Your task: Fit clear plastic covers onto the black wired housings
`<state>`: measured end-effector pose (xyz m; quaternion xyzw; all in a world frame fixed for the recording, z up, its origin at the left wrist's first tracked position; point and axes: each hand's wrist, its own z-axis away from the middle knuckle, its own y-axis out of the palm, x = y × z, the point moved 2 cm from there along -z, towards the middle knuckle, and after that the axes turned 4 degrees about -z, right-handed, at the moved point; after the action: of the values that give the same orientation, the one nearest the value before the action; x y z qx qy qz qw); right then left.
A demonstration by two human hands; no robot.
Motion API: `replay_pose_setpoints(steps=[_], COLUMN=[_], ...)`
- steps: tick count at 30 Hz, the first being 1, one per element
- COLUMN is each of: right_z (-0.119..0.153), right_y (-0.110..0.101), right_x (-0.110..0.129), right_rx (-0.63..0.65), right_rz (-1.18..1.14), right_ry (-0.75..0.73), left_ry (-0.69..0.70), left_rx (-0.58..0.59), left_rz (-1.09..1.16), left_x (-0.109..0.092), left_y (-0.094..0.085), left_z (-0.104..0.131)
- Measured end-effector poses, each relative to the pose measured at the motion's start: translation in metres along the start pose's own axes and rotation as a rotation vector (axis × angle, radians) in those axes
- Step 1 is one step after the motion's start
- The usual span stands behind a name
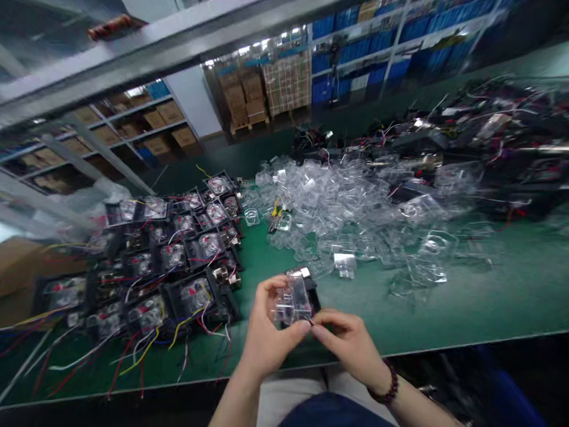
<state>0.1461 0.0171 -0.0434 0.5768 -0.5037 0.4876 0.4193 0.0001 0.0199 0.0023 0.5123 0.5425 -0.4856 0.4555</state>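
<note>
No readable brand, label or writing anywhere; motion blur and distance smear any print.

Held above the near edge of the green surface [489, 296]: a small black unit with a clear plastic cover [292, 298] over its face. Long axis roughly from 6 to 12 o'clock, tilted slightly toward 1; metal end up at 12, clear face toward the camera. Black body mostly hidden behind the cover and fingers.

Left hand [267, 332] clamped on the unit's 9 o'clock side, thumb at its lower edge. Right hand [349, 344] closed at the 5 o'clock corner, fingertips pinching near a thin red wire end; exact grip hard to make out. Hands close together, almost touching. Bead bracelet [387, 388] on the right wrist.

At 9–10 o'clock from the hands: rows of black units with coloured wires [169, 267], wires trailing toward the surface's near edge. At 12–2 o'clock: heap of clear plastic covers [355, 201], blurred. Further at 1–2 o'clock: dark tangle of parts and wires [480, 136], details indistinct. Background shelving with cardboard boxes [249, 95] and blue bins [377, 41], tilted and blurred. Forearms cut off at the bottom edge.
</note>
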Motion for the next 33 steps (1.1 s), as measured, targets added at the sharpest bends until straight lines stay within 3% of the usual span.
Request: replay_pose_setpoints(steps=[5,9,17,33], right_z=[-0.002,-0.003,-0.002,0.000], right_y=[0.017,0.025,0.032,0.032], right_x=[0.014,0.018,0.018,0.017], right_rx=[0.009,0.008,-0.001,-0.084], right_rz=[-0.012,0.042,0.131,0.189], right_ry=[-0.051,-0.092,-0.159,-0.208], left_ry=[-0.112,-0.127,-0.148,-0.173], left_rx=[0.043,0.019,0.167,-0.021], left_rz=[0.180,0.111,0.254,0.138], left_x=[0.018,0.024,0.029,0.035], left_y=[-0.011,-0.020,-0.015,-0.017], left_z=[0.020,0.027,0.036,0.047])
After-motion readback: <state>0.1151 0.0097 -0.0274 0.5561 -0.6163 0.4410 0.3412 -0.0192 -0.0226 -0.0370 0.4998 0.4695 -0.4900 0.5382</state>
